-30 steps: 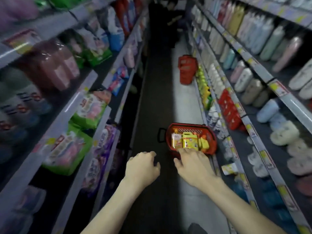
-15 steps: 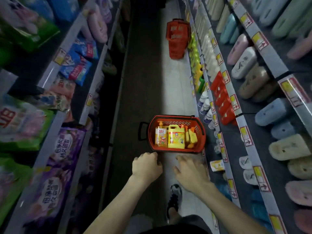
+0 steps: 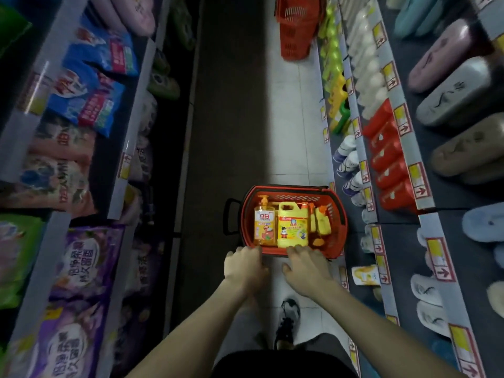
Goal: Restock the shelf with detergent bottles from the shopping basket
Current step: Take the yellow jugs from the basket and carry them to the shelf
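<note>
The basket sits on the aisle floor, loaded with a yellow jug and orange pump bottle. Both hands, left hand and right hand, hover open and empty at its near rim. A hasty grip could topple the packed bottles.

You've got slippers lining the right shelves, purple bags and blue packs on your left, spare red baskets stacked up the aisle.
</note>
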